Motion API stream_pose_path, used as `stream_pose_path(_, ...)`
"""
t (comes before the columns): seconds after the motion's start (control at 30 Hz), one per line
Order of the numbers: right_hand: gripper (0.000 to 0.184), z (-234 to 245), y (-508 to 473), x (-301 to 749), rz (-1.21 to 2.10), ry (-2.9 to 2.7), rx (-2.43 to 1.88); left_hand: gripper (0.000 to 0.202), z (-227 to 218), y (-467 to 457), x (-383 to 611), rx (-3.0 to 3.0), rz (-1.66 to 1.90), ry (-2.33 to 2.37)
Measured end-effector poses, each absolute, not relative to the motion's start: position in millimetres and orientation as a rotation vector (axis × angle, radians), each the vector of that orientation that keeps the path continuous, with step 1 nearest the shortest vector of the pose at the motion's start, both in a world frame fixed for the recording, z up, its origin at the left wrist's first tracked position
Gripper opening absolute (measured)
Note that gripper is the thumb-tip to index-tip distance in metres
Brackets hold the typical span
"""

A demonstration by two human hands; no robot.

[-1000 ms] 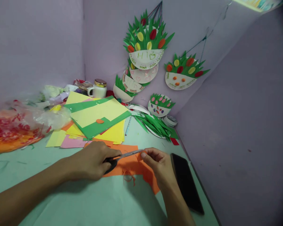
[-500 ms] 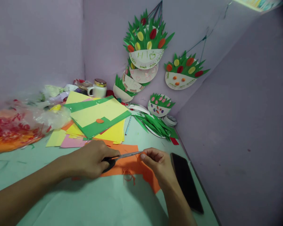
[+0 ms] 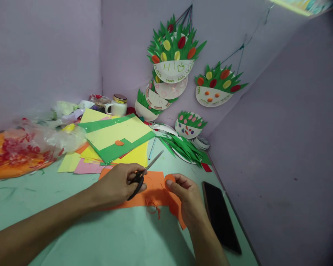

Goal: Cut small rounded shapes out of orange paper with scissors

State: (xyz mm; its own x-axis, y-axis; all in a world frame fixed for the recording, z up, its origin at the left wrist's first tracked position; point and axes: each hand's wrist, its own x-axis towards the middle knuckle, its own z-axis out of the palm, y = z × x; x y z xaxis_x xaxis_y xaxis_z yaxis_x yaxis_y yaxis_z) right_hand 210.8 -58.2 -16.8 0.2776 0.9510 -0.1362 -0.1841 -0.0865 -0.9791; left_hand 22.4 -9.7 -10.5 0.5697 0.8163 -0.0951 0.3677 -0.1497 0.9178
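Observation:
My left hand (image 3: 119, 186) is closed round the black handles of a pair of scissors (image 3: 152, 162), whose blades are together and point up and away to the right. Between thumb and fingers, my right hand (image 3: 187, 190) pinches a small orange paper oval (image 3: 169, 181). Beneath both hands lies a sheet of orange paper (image 3: 155, 188) with a ragged cut piece at its right end. Thin orange trimmings (image 3: 154, 207) are heaped at the sheet's near edge. Another orange oval (image 3: 119, 143) rests on the paper stack further back.
Green and yellow paper sheets (image 3: 113, 133) are piled behind the hands. Green paper strips (image 3: 180, 146) lie on a plate at the back right. A black phone (image 3: 220, 216) sits by the right edge, plastic bags (image 3: 39, 140) at the left, and a white mug (image 3: 118, 107) at the back.
The scissors have come away from the orange oval and swung upward in my left hand. The oval now faces the camera in my right hand, which stays in nearly the same place.

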Motion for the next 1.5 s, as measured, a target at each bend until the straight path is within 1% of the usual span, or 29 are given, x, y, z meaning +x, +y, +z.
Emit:
stream_pose_path(0.1,0.018,-17,-58,212,1.130,-0.775,-1.266,0.038,-7,-13,21,1.997,0.479,1.064)
stream_pose_path(0.27,0.018,-17,-58,210,1.055,-0.838,-1.314,0.036,0,-18,21,2.223,0.417,1.096)
stream_pose_path(0.43,0.021,-14,-58,207,1.104,-0.830,-1.355,0.042,0,-19,22,2.192,0.462,1.157)
stream_pose_path(0.6,0.025,-17,-57,210,1.043,-0.779,-1.367,0.040,-2,-17,22,2.179,0.487,1.175)
stream_pose_path(0.83,0.019,-20,-58,210,1.088,-0.714,-1.267,0.039,0,-20,23,2.225,0.400,1.045)
stream_pose_path(1.07,0.018,-21,-60,201,1.217,-0.699,-1.158,0.028,-9,-21,25,2.258,0.452,0.979)
stream_pose_path(1.3,0.019,-26,-60,197,1.267,-0.654,-1.138,0.034,-11,-23,23,2.239,0.462,0.968)
stream_pose_path(1.5,0.020,-24,-60,195,1.303,-0.601,-1.100,0.030,-13,-22,23,2.249,0.486,0.952)
